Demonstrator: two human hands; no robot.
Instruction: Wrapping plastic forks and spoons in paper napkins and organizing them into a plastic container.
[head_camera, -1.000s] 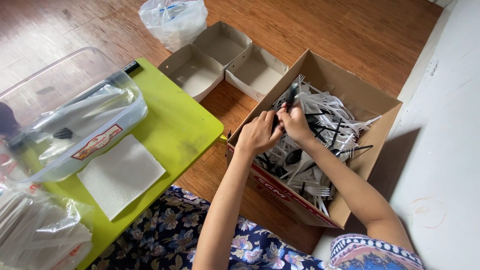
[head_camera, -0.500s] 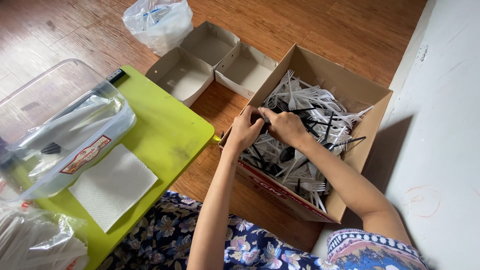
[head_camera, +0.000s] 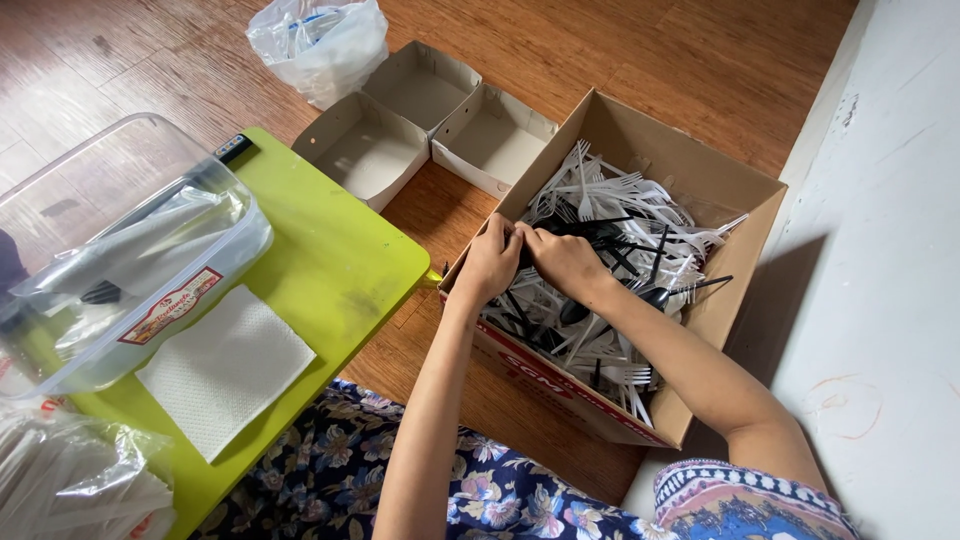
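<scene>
A cardboard box (head_camera: 735, 215) holds heaped white and black plastic cutlery (head_camera: 610, 230). Both hands, the left hand (head_camera: 490, 265) and right hand (head_camera: 565, 262), meet inside it, fingers curled seemingly around black pieces; their grip is hidden.

We're looking steeply down from our one head-worn view, facing forward over our lap onto the wooden floor (head_camera: 700, 60). We're close: the cardboard box (head_camera: 700, 170) fills the centre, the green table (head_camera: 330, 260) runs off left, a white wall (head_camera: 890, 250) closes the right.
</scene>
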